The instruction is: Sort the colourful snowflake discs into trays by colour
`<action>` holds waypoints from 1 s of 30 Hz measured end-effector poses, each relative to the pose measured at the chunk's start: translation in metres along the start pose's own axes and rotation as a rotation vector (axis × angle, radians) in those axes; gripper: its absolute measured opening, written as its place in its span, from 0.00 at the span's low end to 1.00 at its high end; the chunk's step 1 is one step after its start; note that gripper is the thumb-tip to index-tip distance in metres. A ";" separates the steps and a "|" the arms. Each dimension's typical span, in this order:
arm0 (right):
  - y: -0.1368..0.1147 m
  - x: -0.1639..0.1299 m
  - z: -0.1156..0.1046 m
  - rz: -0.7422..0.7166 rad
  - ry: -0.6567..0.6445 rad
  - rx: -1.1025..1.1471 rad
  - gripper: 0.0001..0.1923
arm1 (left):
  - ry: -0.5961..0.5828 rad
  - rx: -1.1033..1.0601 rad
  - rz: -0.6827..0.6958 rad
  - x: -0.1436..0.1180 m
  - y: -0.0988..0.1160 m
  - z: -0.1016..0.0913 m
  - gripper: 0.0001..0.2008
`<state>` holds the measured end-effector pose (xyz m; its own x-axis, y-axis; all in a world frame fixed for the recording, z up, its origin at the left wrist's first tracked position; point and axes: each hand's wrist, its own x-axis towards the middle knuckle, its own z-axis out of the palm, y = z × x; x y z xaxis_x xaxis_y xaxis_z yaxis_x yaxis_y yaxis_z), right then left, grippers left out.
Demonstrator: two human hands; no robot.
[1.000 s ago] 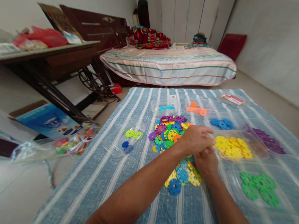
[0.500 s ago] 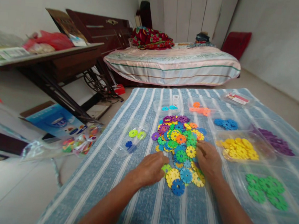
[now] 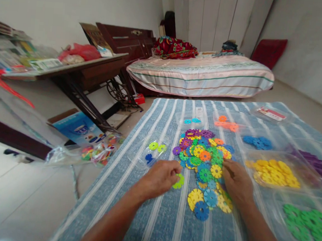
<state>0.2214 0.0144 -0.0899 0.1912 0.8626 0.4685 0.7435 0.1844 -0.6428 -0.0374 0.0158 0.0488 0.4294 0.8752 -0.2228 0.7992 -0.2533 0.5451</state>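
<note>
My left hand [image 3: 163, 175] is closed on a lime-green notched disc [image 3: 178, 181], just left of a heap of mixed plastic discs [image 3: 198, 155]. Against the heap's right side rests my right hand [image 3: 237, 178], its fingers curled by a yellow disc [image 3: 216, 171]; what it holds, if anything, is hidden. At the heap's near end lie a blue disc [image 3: 201, 211] and several yellow discs [image 3: 195, 199]. Left of the heap, a clear tray [image 3: 136, 156] contains lime-green and dark blue discs.
More clear trays hold sorted discs: yellow [image 3: 276, 173], green [image 3: 307, 223], purple [image 3: 317, 166], blue [image 3: 258, 142], orange [image 3: 227, 125] and light blue [image 3: 191, 121]. A lidded box [image 3: 271, 113] sits at the far right of the striped cloth [image 3: 161, 224]. Beyond is a bed [image 3: 200, 79].
My left hand has drawn the lime-green disc leftward, away from the heap. My right hand stays at the heap's right side. The whole view has turned slightly left.
</note>
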 end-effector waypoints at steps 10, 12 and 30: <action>0.003 -0.001 0.002 0.002 -0.014 -0.005 0.15 | 0.291 0.247 -0.273 0.053 -0.072 -0.064 0.08; 0.003 -0.002 0.001 0.001 -0.018 -0.001 0.15 | 0.247 0.281 -0.267 0.063 -0.078 -0.058 0.09; 0.002 -0.002 0.001 0.017 -0.019 0.011 0.16 | 0.030 0.331 -0.023 0.075 -0.088 -0.041 0.19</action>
<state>0.2219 0.0132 -0.0927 0.1910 0.8744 0.4459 0.7330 0.1751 -0.6573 -0.0930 0.1202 0.0175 0.4008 0.8928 -0.2055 0.9040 -0.3491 0.2468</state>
